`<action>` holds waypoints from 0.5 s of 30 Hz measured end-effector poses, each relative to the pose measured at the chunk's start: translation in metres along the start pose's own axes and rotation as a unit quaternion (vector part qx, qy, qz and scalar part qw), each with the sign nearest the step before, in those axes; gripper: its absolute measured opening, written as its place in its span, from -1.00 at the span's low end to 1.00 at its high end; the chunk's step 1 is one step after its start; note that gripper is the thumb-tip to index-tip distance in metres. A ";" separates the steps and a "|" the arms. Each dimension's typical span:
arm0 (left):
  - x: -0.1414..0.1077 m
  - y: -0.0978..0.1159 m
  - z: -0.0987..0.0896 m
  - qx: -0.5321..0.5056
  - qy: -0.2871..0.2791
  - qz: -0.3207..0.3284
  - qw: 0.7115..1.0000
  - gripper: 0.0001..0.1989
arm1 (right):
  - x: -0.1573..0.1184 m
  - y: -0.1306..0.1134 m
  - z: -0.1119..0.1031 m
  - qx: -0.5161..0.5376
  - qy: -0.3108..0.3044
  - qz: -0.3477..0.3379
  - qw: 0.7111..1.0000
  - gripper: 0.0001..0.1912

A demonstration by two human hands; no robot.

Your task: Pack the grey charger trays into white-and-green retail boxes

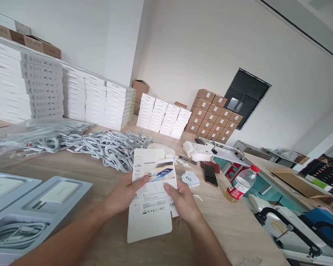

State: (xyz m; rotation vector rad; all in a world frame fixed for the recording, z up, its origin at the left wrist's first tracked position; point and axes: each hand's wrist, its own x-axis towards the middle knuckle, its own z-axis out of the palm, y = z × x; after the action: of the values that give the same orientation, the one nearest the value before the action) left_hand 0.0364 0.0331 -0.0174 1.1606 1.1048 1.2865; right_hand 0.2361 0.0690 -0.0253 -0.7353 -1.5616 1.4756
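Observation:
Between my two hands is a flattened white carton (pixel 152 201), printed with small text and a phone picture. My left hand (pixel 127 192) grips its left edge, thumb on the printed face. On the opposite edge my right hand (pixel 183 197) holds it the same way, thumb near the middle; its fingers are partly hidden behind the carton. To the left lies a grey tray (pixel 80 186) holding a white charger (pixel 59 191) and a coiled white cable (pixel 19 234). A heap of white cables (pixel 108 146) lies beyond my left hand.
Stacked white boxes (pixel 97 99) line the table's back, with brown cartons (pixel 211 116) farther right. A bottle (pixel 241 183), a phone (pixel 210 174), a black pen (pixel 188 160) and paper cards (pixel 191 178) lie or stand to the right. Beyond the right edge is a machine (pixel 285 225).

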 end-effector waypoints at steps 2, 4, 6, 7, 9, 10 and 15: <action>0.002 -0.002 -0.003 0.074 0.027 0.029 0.996 -0.57 | 0.001 0.001 0.003 0.014 0.004 -0.012 1.000 -0.59; 0.003 -0.001 -0.005 0.083 0.048 0.048 0.994 -0.54 | 0.001 0.001 0.005 0.035 0.001 -0.002 0.999 -0.54; 0.004 0.002 -0.005 0.053 0.084 0.067 0.993 -0.39 | 0.000 0.002 0.005 0.038 0.012 0.026 0.999 -0.50; 0.005 0.003 -0.005 0.034 0.106 0.073 0.991 -0.27 | 0.000 0.002 0.004 0.027 0.027 0.039 0.999 -0.49; 0.005 0.005 -0.003 0.011 0.134 0.073 0.988 -0.09 | 0.001 0.003 0.001 -0.006 0.075 0.047 0.996 -0.48; 0.005 0.005 -0.002 0.009 0.135 0.073 0.988 -0.06 | 0.002 0.004 -0.001 -0.019 0.102 0.040 0.994 -0.49; 0.000 0.001 0.003 0.017 0.038 0.079 0.996 -0.17 | 0.009 0.009 -0.010 0.022 0.131 0.003 0.991 -0.36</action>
State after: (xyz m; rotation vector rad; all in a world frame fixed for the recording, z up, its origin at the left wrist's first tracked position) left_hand 0.0395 0.0327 -0.0165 1.2539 1.1124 1.4491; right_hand 0.2388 0.0830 -0.0334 -0.8710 -1.3256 1.3519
